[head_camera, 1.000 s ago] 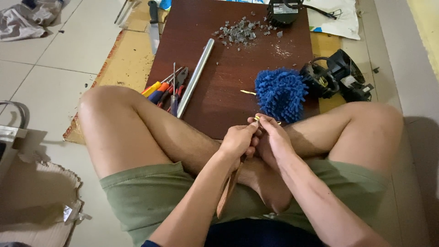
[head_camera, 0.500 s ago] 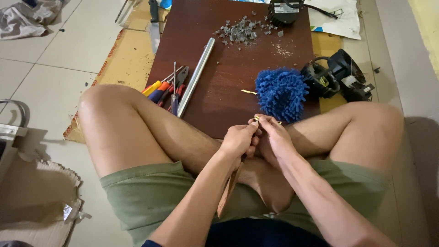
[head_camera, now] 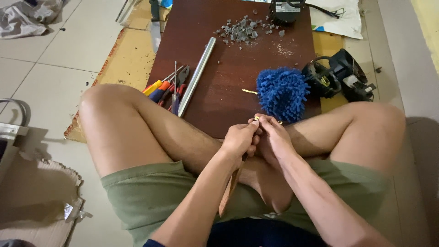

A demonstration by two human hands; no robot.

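A: What is the person holding?

B: The left hand (head_camera: 238,141) and the right hand (head_camera: 273,137) meet over the crossed legs, fingers of both curled shut and pinching a small thin yellowish metal piece (head_camera: 264,120) between the fingertips. Exactly what it is cannot be told; it is too small. A long brown wooden handle (head_camera: 231,186) runs down from under the left hand towards the lap.

A: How far along does the work look?

B: Midway, as a guess. A pile of grey crumbled fragments (head_camera: 241,30) already lies at the far end of the dark reddish-brown wooden board (head_camera: 224,98), and another small yellowish sliver (head_camera: 249,92) lies loose on it. The black round motor-like housing (head_camera: 340,77) beside the board sits open, so reassembly seems undone.

A: And room to move?

B: Tight near the hands: the fluffy blue microfibre mitt (head_camera: 282,93) is just beyond the fingertips, at the board's near edge. The shiny metal tube (head_camera: 197,75) and the bundle of colour-handled screwdrivers and pliers (head_camera: 167,88) lie to the left, well apart. The board's middle is bare.
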